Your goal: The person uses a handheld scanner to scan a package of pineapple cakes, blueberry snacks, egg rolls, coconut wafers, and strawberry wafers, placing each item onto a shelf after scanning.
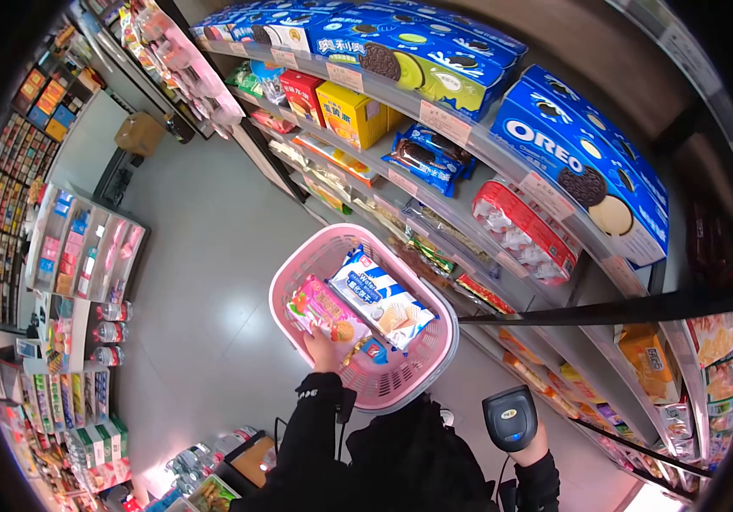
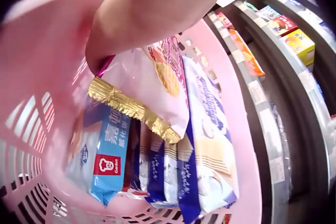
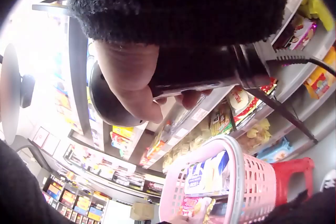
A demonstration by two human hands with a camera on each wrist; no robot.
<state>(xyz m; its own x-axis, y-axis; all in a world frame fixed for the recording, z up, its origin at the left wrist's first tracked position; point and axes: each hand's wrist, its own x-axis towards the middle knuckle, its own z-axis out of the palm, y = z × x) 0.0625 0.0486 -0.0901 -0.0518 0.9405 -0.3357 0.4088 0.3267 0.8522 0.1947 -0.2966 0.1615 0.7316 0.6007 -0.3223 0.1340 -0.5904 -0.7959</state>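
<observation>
Black-sleeved left hand (image 1: 324, 348) is at the edge of the pink packet (image 1: 325, 305), just left of centre in the head view, fingers mostly hidden so can't tell if it's pinching. Right hand (image 1: 532, 447), lower right, is wrapped round a black scanner (image 1: 509, 418). Pink packet's in a pink basket (image 1: 296, 258), gold end over a light blue pack (image 2: 109, 155), with a white-and-blue wafer packet (image 1: 383, 299) just beside it. Blue Oreo boxes (image 1: 584, 162) fill the upper right

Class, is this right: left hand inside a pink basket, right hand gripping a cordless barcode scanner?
Not cordless: the right wrist view shows a cable leaving the barcode scanner. The left hand is inside the pink basket; the right hand grips the scanner.
</observation>
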